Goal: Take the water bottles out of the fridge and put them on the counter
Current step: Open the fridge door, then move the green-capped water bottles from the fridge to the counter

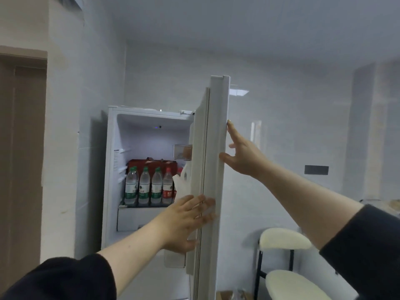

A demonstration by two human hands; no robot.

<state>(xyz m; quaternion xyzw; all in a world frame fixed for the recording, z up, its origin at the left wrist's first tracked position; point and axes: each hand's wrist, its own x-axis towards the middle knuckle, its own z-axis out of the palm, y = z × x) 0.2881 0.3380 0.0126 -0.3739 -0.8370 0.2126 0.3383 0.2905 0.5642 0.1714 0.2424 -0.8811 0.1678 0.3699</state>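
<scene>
At the open fridge (121,169), both my hands rest flat on its door (214,169).

My left hand (186,221) presses the door's inner edge, fingers spread, gripping nothing; my right hand (242,154) steadies the outer face. Water bottles (149,185) stand upright on a shelf inside. I should swing the door wide first, then reach in.

Both hands flat on the open fridge door (217,148) at frame centre: left hand (186,221) low, right hand (242,154) higher; bottles (149,185) shelved inside.
</scene>
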